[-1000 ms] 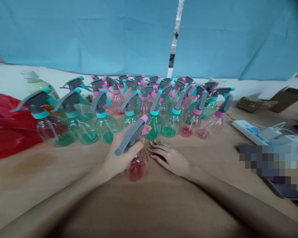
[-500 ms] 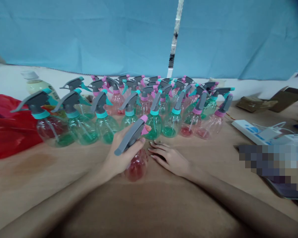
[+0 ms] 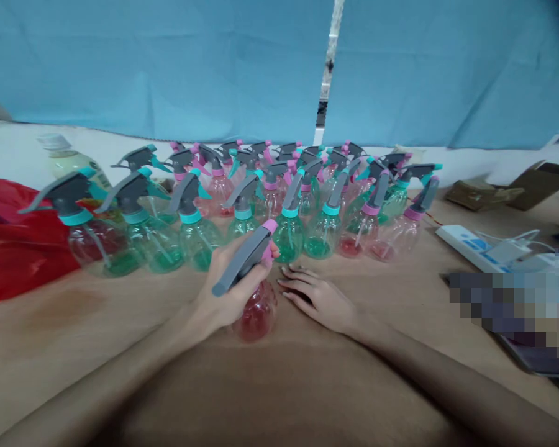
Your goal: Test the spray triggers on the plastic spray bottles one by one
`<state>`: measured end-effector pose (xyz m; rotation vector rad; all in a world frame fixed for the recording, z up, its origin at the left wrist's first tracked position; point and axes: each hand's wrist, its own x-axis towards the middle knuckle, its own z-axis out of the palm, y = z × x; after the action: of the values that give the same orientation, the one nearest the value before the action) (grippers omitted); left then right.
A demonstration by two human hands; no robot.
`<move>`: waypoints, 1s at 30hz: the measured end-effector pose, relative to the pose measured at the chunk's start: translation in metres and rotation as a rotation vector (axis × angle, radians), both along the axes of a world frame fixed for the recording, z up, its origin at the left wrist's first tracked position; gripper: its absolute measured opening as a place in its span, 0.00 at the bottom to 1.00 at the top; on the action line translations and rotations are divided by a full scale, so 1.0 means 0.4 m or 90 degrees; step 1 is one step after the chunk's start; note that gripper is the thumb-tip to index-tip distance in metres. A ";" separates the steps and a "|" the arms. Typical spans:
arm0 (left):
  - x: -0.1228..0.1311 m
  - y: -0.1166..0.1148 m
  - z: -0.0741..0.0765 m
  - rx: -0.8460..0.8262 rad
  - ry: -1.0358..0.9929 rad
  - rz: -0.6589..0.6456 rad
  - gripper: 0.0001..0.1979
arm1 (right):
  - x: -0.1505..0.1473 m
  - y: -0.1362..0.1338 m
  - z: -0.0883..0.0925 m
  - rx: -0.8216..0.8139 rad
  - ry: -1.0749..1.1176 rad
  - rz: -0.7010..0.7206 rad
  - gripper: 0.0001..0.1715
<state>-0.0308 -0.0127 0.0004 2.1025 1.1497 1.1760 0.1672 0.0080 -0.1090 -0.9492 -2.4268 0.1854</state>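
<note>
A clear pink spray bottle [image 3: 256, 316] with a grey and pink trigger head stands upright on the table. My left hand [image 3: 230, 282] is wrapped round its neck, with the fingers at the pink trigger; the neck itself is hidden. Just right of that bottle, my right hand [image 3: 323, 298] rests palm down with its fingers stretched out, holding nothing. Behind both hands runs a front row of spray bottles: green ones such as the green spray bottle [image 3: 287, 245] at the middle, and pink ones such as the pink spray bottle [image 3: 395, 239] at the right end.
More spray bottles [image 3: 220, 186] crowd behind the front row. A red plastic bag [image 3: 23, 254] and a white-capped bottle [image 3: 72, 161] are at the left. On the right lie a white power strip [image 3: 470, 245], a dark flat device [image 3: 531, 360] and an opened cardboard box [image 3: 484, 192].
The fingers of my left hand have drawn in on the trigger, which sits closer to the bottle's neck. The bottle's head has tipped slightly. My right hand has stayed put.
</note>
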 end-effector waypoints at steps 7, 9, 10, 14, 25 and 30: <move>-0.005 0.009 -0.010 0.007 -0.012 -0.011 0.03 | 0.000 0.000 0.000 0.008 0.005 0.002 0.18; -0.006 0.009 -0.009 0.011 -0.013 -0.013 0.03 | 0.000 0.000 0.000 0.006 0.005 0.000 0.18; -0.006 0.008 -0.008 0.013 -0.012 -0.013 0.04 | 0.000 0.000 0.000 0.003 0.004 -0.001 0.18; -0.003 0.006 -0.006 0.015 -0.005 -0.004 0.08 | -0.001 0.001 0.000 0.001 0.003 -0.001 0.18; 0.001 0.010 -0.021 -0.017 -0.007 0.020 0.15 | 0.000 0.003 -0.003 0.001 0.013 0.008 0.18; 0.002 0.010 -0.020 -0.018 -0.006 0.024 0.15 | 0.000 0.002 -0.003 -0.003 0.014 0.003 0.18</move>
<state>-0.0300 -0.0087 -0.0076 2.0611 1.1989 1.1790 0.1673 0.0090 -0.1103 -0.9384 -2.4101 0.2019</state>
